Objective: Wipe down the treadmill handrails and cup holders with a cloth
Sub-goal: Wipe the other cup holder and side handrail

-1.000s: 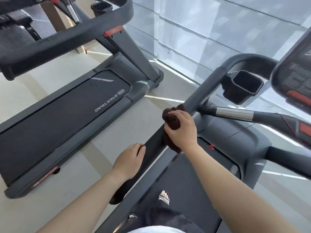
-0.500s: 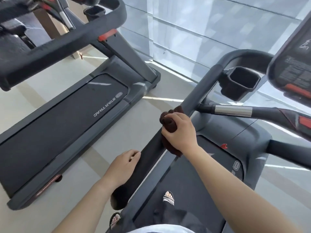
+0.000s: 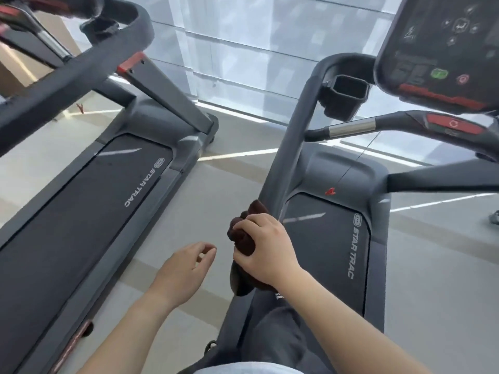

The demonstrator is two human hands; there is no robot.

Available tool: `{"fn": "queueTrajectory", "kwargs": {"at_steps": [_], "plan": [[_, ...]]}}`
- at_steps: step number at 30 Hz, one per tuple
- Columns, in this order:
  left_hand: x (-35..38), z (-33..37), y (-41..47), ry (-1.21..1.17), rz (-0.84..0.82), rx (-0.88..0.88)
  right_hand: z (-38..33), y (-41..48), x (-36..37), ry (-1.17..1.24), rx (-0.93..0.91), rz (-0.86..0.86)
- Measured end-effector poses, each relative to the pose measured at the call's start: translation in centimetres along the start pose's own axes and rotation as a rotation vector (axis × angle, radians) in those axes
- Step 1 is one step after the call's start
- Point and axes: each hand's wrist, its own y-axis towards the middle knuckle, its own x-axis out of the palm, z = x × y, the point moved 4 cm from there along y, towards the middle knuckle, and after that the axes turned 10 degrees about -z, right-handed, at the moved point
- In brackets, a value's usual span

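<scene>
Dark grey padded treadmill handrail (image 3: pixel 293 147): long axis runs from the near end under the hands up and away to a curved corner beside the black square cup holder (image 3: pixel 345 94). Running belts (image 3: pixel 334 252) lettered "STAR TRAC". Dark brown bunched cloth (image 3: pixel 243 236): on the handrail's near end. Right hand (image 3: pixel 266 248): curled around cloth, pressing it to the rail. Left hand (image 3: pixel 186 268): loosely curled, empty, just beside the rail, apart from it.

Head cam, wide-angle, looks fwd/down, close over handrail (image 3: pixel 293 147)
</scene>
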Motion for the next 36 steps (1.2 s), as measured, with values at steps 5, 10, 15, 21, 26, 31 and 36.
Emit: {"fn": "queueTrajectory", "kwargs": {"at_steps": [5, 10, 15, 21, 26, 31, 36], "plan": [[0.0, -0.3, -0.7, 0.038, -0.073, 0.073, -1.2, -5.7, 3.0, 0.114, 0.086, 0.248], [-2.4, 2.2, 0.6, 0.114, -0.076, 0.168, -0.6, -3.6, 1.7, 0.349, 0.335, 0.521], [-4.8, 5.7, 3.4, 0.184, -0.012, 0.267, 0.0, -2.2, 0.9, 0.392, 0.422, 0.444], [-3.9, 8.0, 6.3, 0.227, -0.056, 0.331, 1.6, -4.3, 1.7, 0.450, 0.435, 0.479], [-3.1, 8.5, 8.4, 0.170, -0.088, 0.391, 2.1, -1.8, -0.2, 0.392, 0.398, 0.468], [-3.3, 8.3, 11.2, 0.223, -0.084, 0.551, 2.6, -2.5, 0.2, 0.470, 0.424, 0.474], [-1.4, 10.1, 14.7, 0.275, -0.101, 0.939, 2.9, -2.9, 0.7, 0.419, 0.433, 0.514]]}}
